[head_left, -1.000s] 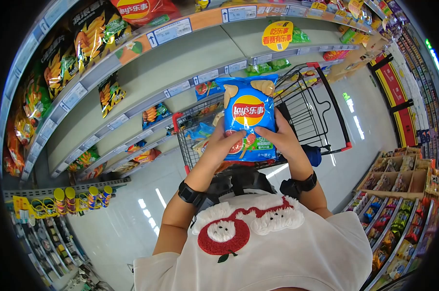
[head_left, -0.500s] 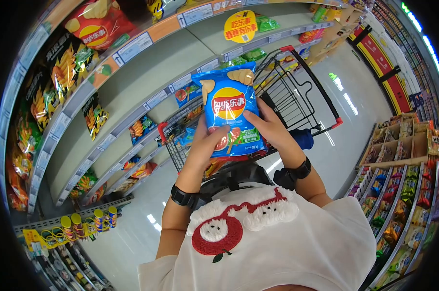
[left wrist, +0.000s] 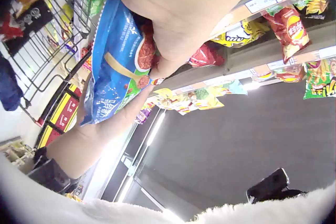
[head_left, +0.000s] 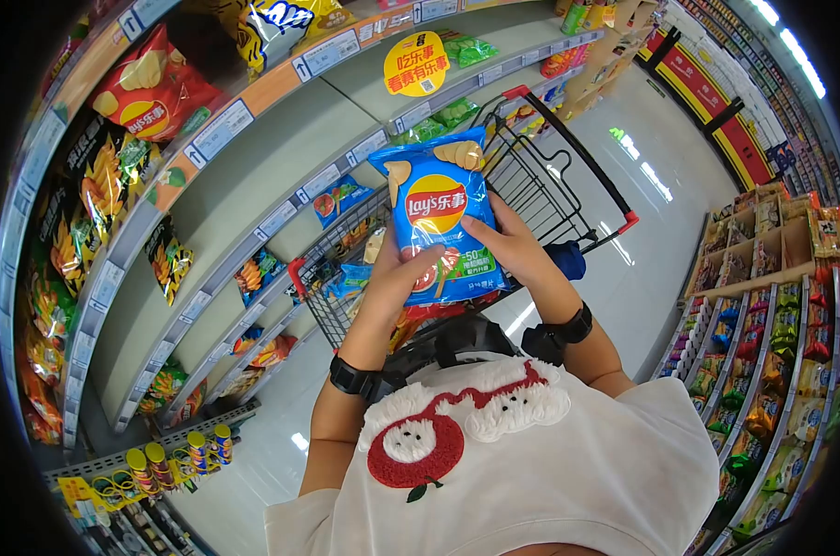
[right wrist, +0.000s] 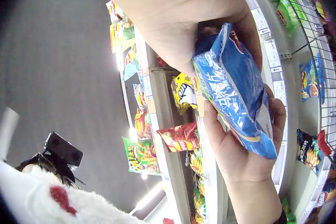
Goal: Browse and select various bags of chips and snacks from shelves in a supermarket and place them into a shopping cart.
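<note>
A blue Lay's potato chip bag [head_left: 436, 208] is held upright in front of the body, its printed front facing up toward the head camera. My left hand [head_left: 397, 275] grips its lower left side, the thumb lying across the front. On the other side my right hand [head_left: 510, 243] grips the edge, thumb on the front near the logo. The other fingers are hidden behind the bag. In the left wrist view the bag [left wrist: 118, 50] shows its side and bottom seam. From the right wrist, the crimped bottom of the bag [right wrist: 236, 87] appears between both hands.
A wire shopping cart [head_left: 568, 218] stands just beyond the hands, with snack bags inside. Curving shelves [head_left: 253, 157] with chip bags and price labels run along the left. A rack of chip canisters [head_left: 156, 463] is at lower left, cardboard snack boxes [head_left: 754, 236] at right.
The head view has turned, so shelves and cart shift leftward. The bag has moved slightly left and tilted in view; my right thumb sits higher on its front. Both hands keep their hold.
</note>
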A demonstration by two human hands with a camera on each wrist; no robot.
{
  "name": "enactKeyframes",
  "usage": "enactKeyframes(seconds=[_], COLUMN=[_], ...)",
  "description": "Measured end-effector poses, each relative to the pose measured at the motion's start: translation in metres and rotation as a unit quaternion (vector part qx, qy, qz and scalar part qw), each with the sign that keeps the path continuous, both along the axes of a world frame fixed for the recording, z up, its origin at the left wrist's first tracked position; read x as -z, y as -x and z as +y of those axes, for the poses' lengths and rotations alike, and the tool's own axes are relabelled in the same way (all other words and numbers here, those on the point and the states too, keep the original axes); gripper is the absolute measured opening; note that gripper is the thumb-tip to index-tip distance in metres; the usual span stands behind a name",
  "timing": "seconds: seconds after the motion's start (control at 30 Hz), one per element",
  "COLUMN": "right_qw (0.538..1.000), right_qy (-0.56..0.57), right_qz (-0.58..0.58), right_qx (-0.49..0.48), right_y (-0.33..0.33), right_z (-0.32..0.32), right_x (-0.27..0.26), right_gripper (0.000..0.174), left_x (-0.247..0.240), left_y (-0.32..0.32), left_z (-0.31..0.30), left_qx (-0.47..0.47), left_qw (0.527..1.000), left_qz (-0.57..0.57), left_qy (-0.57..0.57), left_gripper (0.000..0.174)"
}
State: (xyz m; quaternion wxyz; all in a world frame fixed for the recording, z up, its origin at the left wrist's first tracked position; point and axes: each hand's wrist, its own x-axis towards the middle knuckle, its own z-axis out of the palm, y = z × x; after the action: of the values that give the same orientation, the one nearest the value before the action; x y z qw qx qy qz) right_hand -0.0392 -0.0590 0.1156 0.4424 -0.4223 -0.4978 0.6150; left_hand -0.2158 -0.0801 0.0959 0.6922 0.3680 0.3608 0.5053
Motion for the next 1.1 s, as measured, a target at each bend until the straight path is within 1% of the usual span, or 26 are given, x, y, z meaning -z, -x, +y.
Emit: enactKeyframes(seconds=[0.13, 0.23, 0.27, 0.37, 0.47, 0.57, 0.67, 0.77, 0.8, 0.9, 0.93, 1.03, 1.1], right_qw=[1.000, 0.998, 0.999, 0.998, 0.996, 0.996, 0.994, 0.991, 0.993, 0.985, 0.982, 0.977, 0.980], right_qy=[0.013, 0.053, 0.041, 0.059, 0.084, 0.091, 0.103, 0.116, 0.094, 0.074, 0.089, 0.059, 0.063], right_qz=[-0.007, 0.012, 0.003, -0.004, 0.010, 0.001, 0.023, -0.010, -0.023, -0.059, -0.058, -0.109, -0.104], right_qx=[0.013, 0.024, 0.026, 0.029, 0.001, -0.009, -0.016, -0.065, -0.063, -0.146, -0.157, -0.173, -0.159], right_y=[-0.009, -0.011, -0.012, -0.014, -0.015, -0.015, -0.012, -0.013, -0.011, -0.012, -0.013, -0.013, -0.016], right_z=[0.002, 0.002, 0.003, 0.002, 0.002, 0.005, 0.008, 0.019, 0.022, 0.035, 0.038, 0.053, 0.063], right_x=[0.012, 0.017, 0.021, 0.024, 0.023, 0.031, 0.037, 0.050, 0.058, 0.068, 0.073, 0.087, 0.091], right_gripper=[0.048, 0.045, 0.045, 0.045, 0.049, 0.049, 0.045, 0.046, 0.044, 0.049, 0.049, 0.049, 0.047], left_x=[0.011, 0.019, 0.023, 0.025, 0.037, 0.041, 0.058, 0.065, 0.065, 0.074, 0.080, 0.086, 0.090], left_y=[-0.007, -0.011, -0.012, -0.013, -0.013, -0.013, -0.010, -0.007, -0.006, -0.002, 0.000, 0.000, 0.000], left_z=[0.005, 0.008, 0.009, 0.009, 0.011, 0.011, 0.015, 0.019, 0.020, 0.025, 0.029, 0.036, 0.043], left_qx=[0.013, 0.014, 0.006, 0.010, 0.009, -0.005, -0.025, -0.063, -0.072, -0.106, -0.101, -0.110, -0.108], left_qw=[1.000, 1.000, 1.000, 1.000, 0.999, 0.997, 0.994, 0.992, 0.992, 0.989, 0.990, 0.989, 0.991], left_qz=[0.010, -0.014, -0.010, -0.016, -0.028, -0.033, -0.039, -0.038, -0.019, -0.014, -0.012, -0.011, 0.008], left_qy=[0.001, 0.004, -0.004, 0.017, 0.036, 0.074, 0.097, 0.098, 0.101, 0.101, 0.098, 0.100, 0.081], left_gripper=[0.059, 0.054, 0.052, 0.051, 0.051, 0.051, 0.052, 0.055, 0.054, 0.053, 0.053, 0.053, 0.051])
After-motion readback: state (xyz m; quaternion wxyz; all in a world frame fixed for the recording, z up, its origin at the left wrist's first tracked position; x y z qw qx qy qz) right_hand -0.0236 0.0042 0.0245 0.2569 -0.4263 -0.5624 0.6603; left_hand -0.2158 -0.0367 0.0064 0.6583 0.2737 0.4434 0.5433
